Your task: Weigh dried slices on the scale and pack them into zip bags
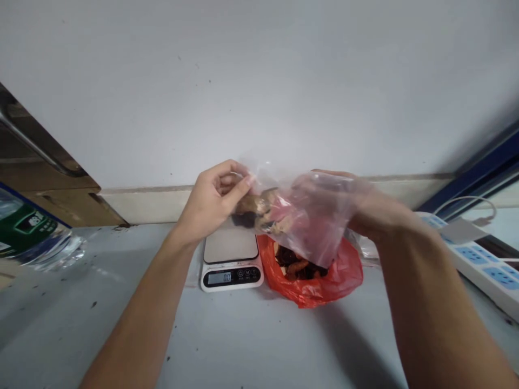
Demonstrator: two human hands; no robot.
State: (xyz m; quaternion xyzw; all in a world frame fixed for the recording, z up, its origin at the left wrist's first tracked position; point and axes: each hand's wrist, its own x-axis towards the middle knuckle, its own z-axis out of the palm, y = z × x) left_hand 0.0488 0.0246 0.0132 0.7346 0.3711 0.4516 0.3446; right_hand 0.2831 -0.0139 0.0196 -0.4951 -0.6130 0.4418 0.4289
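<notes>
My left hand (214, 197) pinches the top edge of a clear plastic bag (312, 221) held above the table. Inside the bag lie a few brownish pieces (255, 208) near its left end. My right hand (373, 208) sits partly inside or behind the bag, its fingers blurred by the film, gripping the other side. Below the bag stands a small white digital scale (231, 262) with a steel platform and a lit display. Right of the scale lies an open red plastic bag (324, 281) holding dark red and brown dried pieces.
A grey table (243, 340) runs up to a white wall. A white power strip (482, 259) with blue sockets and a plugged adapter lies at the right. A wrapped pack of water bottles (28, 232) sits at the left edge, beside a wooden cabinet (48, 178).
</notes>
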